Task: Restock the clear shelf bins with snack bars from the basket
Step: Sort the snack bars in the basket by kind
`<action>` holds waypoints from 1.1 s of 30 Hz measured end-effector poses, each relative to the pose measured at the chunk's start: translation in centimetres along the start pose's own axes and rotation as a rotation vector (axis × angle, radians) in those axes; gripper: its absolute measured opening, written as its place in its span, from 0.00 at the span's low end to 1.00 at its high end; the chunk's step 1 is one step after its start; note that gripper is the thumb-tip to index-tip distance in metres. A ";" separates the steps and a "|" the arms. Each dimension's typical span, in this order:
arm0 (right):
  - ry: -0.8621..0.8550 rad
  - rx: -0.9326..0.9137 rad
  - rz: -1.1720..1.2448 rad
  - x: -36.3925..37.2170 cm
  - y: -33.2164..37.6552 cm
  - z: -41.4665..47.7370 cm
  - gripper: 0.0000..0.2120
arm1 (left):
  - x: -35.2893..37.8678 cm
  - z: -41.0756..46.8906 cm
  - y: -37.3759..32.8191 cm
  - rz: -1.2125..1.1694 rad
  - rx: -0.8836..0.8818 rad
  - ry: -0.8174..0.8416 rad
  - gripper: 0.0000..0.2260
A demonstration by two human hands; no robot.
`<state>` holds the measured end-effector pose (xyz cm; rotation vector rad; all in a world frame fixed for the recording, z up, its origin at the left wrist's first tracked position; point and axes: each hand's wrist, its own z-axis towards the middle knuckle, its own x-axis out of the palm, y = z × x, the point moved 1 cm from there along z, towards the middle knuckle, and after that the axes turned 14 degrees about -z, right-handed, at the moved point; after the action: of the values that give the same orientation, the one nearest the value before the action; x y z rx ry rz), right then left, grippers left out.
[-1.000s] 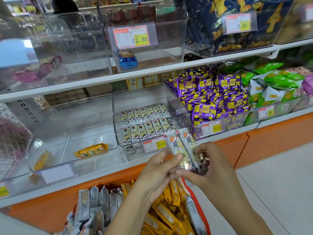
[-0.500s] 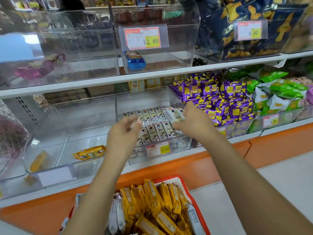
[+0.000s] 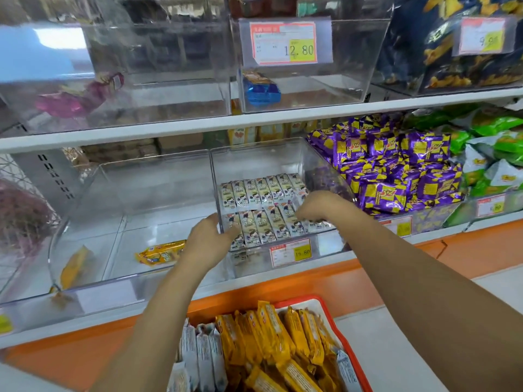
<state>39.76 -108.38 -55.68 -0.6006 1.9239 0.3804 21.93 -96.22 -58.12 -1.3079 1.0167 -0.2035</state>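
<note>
Left hand: We see the left hand (image 3: 209, 239) at the front left corner of the clear bin (image 3: 254, 155), with the thumb outside the wall and the fingers inside, by the front row. Whether it pinches the wall or only touches it, we cannot tell.
Right hand: The right hand (image 3: 319, 207) is inside the same bin on its right side, fingers curled down over the bars. Whether a bar is in its grip, we cannot tell.
Snack bars: The white snack bars (image 3: 263, 193) lie flat in two tidy rows on the bin floor, glossy wrappers side by side.
Basket: The basket (image 3: 347, 343) with a red rim stands below the shelf, near us. It is packed tight with yellow bars (image 3: 271, 335) and white-wrapped bars (image 3: 203, 355) standing on end.
Edges: The bin walls are thin, hard and transparent, with straight edges and an open top. A price tag (image 3: 291, 251) sits on the front wall.
Open room: Behind the back row we see bare bin floor up to the back wall. The white shelf board (image 3: 169, 131) crosses above.
Neighbours: The neighbouring bin (image 3: 119, 199) on the left holds one yellow packet (image 3: 160, 254) lying flat. On the right, shiny purple packets (image 3: 396, 176) are piled high beside the wall.
</note>
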 end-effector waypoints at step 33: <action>-0.240 -0.173 0.548 -1.3 11.0 4.3 0.14 | -1.6 -0.1 1.8 -0.556 0.056 -0.073 0.22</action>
<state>37.15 -96.80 -56.35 -0.1140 1.8094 0.9294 20.19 -94.67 -58.88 -1.5122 0.5619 -0.5963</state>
